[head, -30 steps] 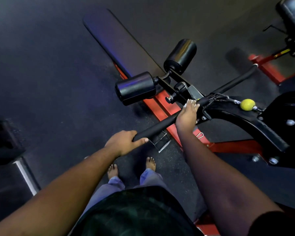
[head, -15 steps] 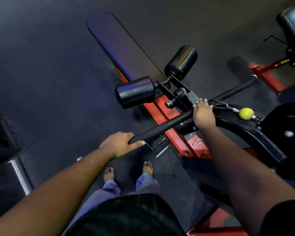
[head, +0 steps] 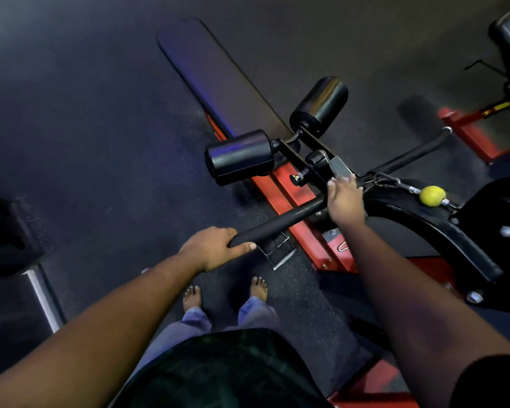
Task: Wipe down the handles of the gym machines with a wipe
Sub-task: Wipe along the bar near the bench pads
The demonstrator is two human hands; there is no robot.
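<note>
While the left hand (head: 215, 248) curls round the near end of the long black foam-covered handlebar (head: 280, 222), the right hand (head: 345, 201) clamps a barely visible white wipe (head: 340, 178) at its middle, with one unwiped handle (head: 415, 153) extending up-right beyond that grip, and two black roller pads (head: 242, 156) alongside.

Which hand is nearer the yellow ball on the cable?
Right. The right hand grips the bar's middle, just left of the yellow ball; the left hand holds the bar's near end, much farther away.
</note>
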